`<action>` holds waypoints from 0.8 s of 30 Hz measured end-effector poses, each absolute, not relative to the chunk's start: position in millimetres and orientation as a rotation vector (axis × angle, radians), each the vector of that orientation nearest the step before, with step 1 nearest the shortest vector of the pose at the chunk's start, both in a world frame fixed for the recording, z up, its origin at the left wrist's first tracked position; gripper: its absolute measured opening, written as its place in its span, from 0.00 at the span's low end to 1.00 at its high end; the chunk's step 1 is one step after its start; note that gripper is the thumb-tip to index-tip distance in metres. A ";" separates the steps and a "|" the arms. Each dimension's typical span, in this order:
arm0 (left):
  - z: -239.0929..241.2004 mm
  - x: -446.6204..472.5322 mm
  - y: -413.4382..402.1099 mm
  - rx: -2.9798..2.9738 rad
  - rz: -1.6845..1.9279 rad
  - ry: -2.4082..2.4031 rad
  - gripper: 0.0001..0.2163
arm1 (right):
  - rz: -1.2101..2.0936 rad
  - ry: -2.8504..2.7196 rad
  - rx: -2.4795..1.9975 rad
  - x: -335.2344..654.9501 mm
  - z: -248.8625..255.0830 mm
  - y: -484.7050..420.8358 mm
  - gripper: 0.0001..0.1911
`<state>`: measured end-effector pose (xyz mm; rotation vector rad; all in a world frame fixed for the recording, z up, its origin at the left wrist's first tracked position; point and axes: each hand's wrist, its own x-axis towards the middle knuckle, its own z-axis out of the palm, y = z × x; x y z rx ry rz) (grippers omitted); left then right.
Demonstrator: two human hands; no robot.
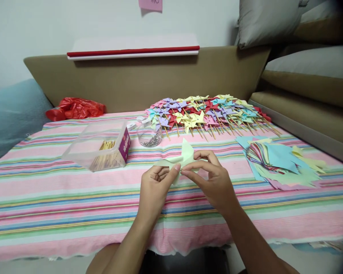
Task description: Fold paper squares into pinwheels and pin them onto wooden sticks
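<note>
A pale green paper pinwheel (187,151) is held up over the striped cloth, its corners folded toward the middle. My left hand (157,182) grips it from the left, with the thumb pressed near the centre. From the right, my right hand (213,177) pinches at the same centre with thumb and forefinger. Whatever small thing may be between those right fingertips is too small to make out. The pinwheel's lower part is partly hidden behind the hands, and no stick shows on it.
A clear plastic box (77,152) with wooden sticks (104,158) stands left, beside a round tub (150,137) of small metal pins. Many finished pinwheels (197,118) lie at the back. Cut coloured paper (286,160) is piled right; a red plastic bag (77,108) lies back left.
</note>
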<state>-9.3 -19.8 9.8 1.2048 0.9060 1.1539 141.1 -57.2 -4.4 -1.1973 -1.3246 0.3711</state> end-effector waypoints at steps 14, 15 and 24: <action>5.8 -10.8 -19.9 1.339 1.171 0.879 0.13 | 0.583 -1.246 -1.155 143.6 -4.4 -56.2 0.03; 4.7 -11.1 -19.7 1.353 1.174 0.888 0.13 | 0.620 -1.236 -1.145 143.7 -4.4 -56.2 0.04; 2.7 -10.0 -18.3 1.406 1.126 0.834 0.10 | 0.794 -1.109 -1.123 143.4 -4.5 -56.3 0.08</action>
